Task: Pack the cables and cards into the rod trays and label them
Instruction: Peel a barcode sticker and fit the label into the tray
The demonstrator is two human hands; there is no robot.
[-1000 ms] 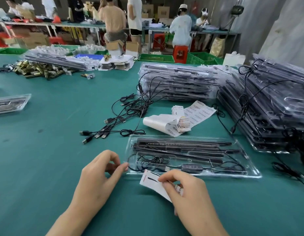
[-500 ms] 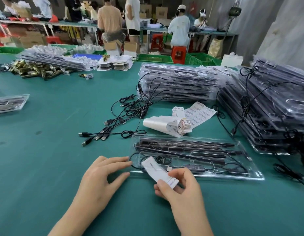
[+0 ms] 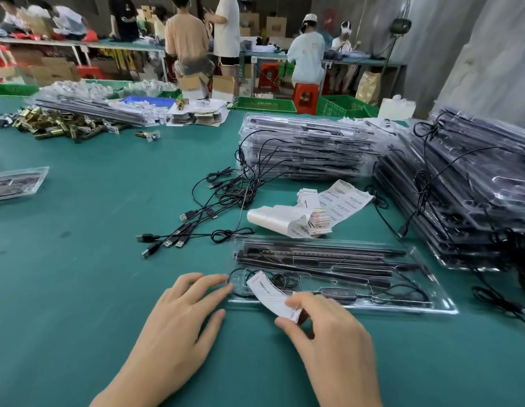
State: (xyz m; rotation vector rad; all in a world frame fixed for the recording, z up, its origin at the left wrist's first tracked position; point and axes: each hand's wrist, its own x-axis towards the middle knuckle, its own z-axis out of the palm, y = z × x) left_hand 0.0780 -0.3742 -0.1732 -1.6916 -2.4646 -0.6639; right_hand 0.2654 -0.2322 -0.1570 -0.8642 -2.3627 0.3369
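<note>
Green table [image 3: 79, 289] is bearing a clear tray [image 3: 426, 279] of rods. Left hand [image 3: 179, 324], fingers straight, is touching the tray's left edge. Right hand [image 3: 329, 333] is pinching a card [image 3: 268, 292] over the tray's coiled cable [image 3: 288, 279].

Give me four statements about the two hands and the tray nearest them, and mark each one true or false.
1. The right hand pinches a white card over the near tray. True.
2. The left hand grips a USB cable. False: its fingers lie straight at the tray's left edge and hold nothing.
3. The near tray holds black rods and a coiled cable. True.
4. The barcode label sheet lies inside the near tray. False: it lies on the table behind that tray.
</note>
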